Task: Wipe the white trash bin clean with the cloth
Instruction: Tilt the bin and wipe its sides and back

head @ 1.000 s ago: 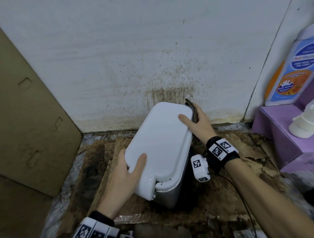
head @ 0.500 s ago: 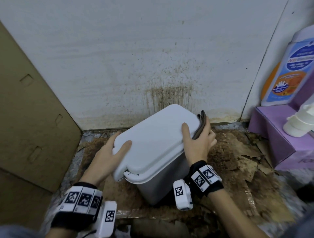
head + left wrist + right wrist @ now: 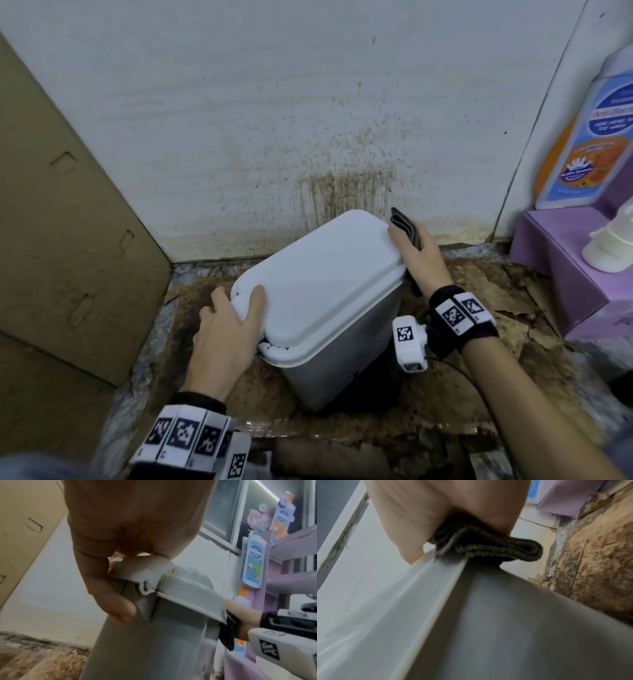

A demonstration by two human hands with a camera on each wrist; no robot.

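White trash bin (image 3: 342, 342) stands on stained cardboard (image 3: 462, 394) on the floor, near the spattered wall (image 3: 274, 120), lid (image 3: 325, 281) down; left hand (image 3: 226, 329) grips the lid's hinge end, thumb on top, fingers (image 3: 118, 609) curled round the edge & onto the bin's side. Right hand (image 3: 419, 255) is at the lid's far end w/ thumb on the lid; its fingers pinch a folded dark cloth (image 3: 489, 546) vs. the rim. Purple shelf (image 3: 565, 274) w/ bottles (image 3: 589, 137) to the right.

The bottle (image 3: 589, 137) at the right edge of the head view carries a blue label starting "Anti". The rest of its print is too blurred to read.
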